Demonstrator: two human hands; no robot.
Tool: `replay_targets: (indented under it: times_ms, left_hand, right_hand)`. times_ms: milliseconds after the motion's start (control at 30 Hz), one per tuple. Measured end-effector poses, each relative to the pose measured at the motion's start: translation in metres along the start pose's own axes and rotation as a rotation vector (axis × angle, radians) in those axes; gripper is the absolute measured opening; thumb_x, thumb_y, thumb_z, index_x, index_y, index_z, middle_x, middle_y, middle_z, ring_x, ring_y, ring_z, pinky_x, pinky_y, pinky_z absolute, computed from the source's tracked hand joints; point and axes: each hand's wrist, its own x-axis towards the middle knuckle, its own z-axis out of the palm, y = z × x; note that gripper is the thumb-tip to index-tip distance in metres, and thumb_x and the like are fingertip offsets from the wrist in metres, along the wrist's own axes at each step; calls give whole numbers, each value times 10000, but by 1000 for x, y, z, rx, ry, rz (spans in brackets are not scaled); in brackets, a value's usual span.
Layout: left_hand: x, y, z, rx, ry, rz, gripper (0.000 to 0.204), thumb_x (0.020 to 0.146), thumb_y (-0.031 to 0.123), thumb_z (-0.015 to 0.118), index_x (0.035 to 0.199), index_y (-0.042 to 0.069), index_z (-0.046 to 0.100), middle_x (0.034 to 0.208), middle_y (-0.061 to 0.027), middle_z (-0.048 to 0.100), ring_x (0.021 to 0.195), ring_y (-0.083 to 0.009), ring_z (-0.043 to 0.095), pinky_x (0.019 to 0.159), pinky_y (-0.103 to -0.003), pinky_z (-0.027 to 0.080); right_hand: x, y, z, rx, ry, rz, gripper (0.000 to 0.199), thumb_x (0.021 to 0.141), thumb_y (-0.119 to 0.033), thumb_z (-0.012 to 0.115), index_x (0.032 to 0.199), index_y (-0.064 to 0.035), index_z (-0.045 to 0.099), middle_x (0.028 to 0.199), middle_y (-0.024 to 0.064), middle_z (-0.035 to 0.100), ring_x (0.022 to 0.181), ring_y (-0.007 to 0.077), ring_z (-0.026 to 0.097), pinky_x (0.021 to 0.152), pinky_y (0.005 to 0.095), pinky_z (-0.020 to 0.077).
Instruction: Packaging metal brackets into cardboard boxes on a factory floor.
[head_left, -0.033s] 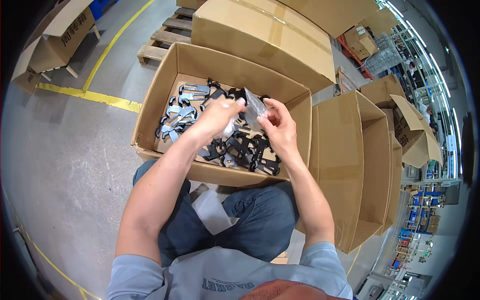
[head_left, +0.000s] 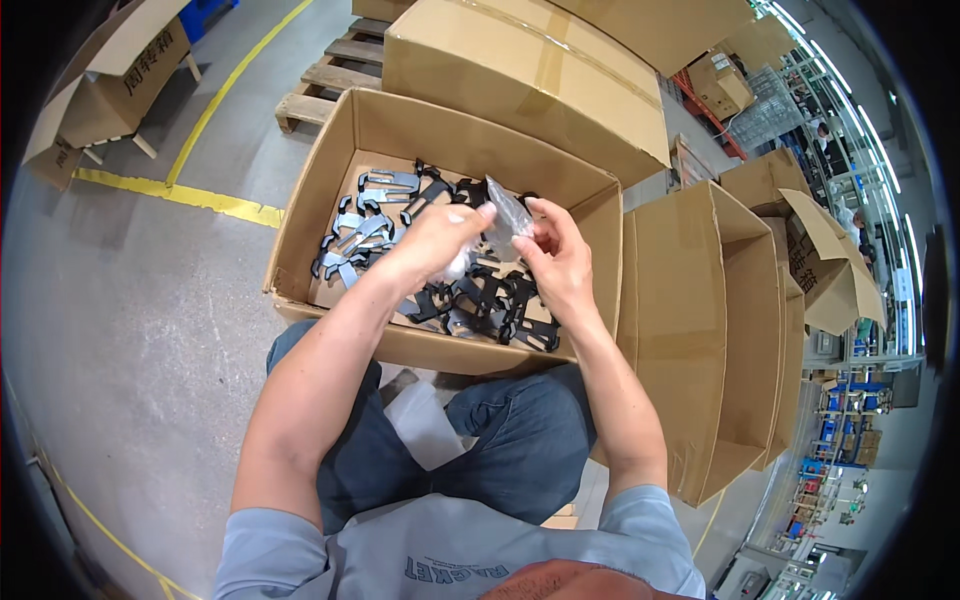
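Observation:
A clear plastic bag point(head_left: 507, 220) is stretched between my hands above an open cardboard box point(head_left: 450, 118). My right hand point(head_left: 562, 255) pinches the bag's right edge between thumb and fingers. My left hand point(head_left: 440, 238) is closed at the bag's left side, its fingertips against the plastic. Something white and crumpled point(head_left: 460, 264) shows beneath the left fingers; its kind cannot be made out. Below, on the box's bottom, lie several flat metal brackets with black ends point(head_left: 388, 183) and darker black brackets point(head_left: 480, 298), partly hidden by my hands.
A large closed carton point(head_left: 520, 70) stands against the box's far side, beside a wooden pallet point(head_left: 335, 80). Open cartons point(head_left: 685, 330) crowd the right. A white sheet or bag point(head_left: 425, 422) lies between my knees. Another carton point(head_left: 125, 90) is at far left, past yellow floor lines point(head_left: 215, 202).

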Motion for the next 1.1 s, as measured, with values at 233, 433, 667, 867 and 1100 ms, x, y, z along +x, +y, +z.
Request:
replay_targets:
  times_ms: [233, 433, 667, 867, 1100]
  left_hand:
    - [-4, 2, 4, -129, -112, 49, 319, 958, 323, 602, 887, 19, 668, 767, -56, 610, 625, -121, 533, 551, -250, 421]
    - [4, -17, 8, 112, 103, 278, 167, 915, 207, 643, 932, 46, 686, 799, -60, 626, 662, -183, 560, 609, -277, 452]
    - [-9, -11, 26, 418, -4, 672, 111, 917, 137, 649, 912, 31, 681, 803, -18, 604, 701, -103, 510, 634, -251, 410]
    - [-18, -7, 25, 413, -101, 644, 110, 910, 126, 655, 920, 21, 684, 817, -19, 604, 689, -115, 501, 642, -253, 405]
    - [-15, 3, 14, 200, -183, 396, 125, 896, 130, 658, 911, 10, 688, 838, -63, 635, 699, -202, 548, 650, -297, 442]
  right_hand:
    - [-16, -15, 5, -363, -106, -152, 420, 858, -3, 677, 1264, -50, 581, 854, 38, 610, 725, 114, 544, 664, 213, 442]
    - [1, 12, -12, -70, -25, 169, 377, 963, -219, 604, 1297, -49, 556, 962, 73, 633, 801, 137, 568, 686, 233, 462]
    - [4, 55, -31, 461, -91, 505, 618, 1014, -560, 409, 1325, -37, 519, 1067, 106, 656, 922, 173, 604, 718, 293, 519]
    - [11, 49, -28, 762, -142, 465, 692, 995, -622, 374, 1323, -27, 504, 1081, 132, 661, 948, 219, 643, 776, 345, 562]
    - [11, 69, -54, 890, -188, 563, 491, 991, -433, 531, 1241, -13, 573, 1038, 125, 680, 876, 211, 674, 774, 318, 565]
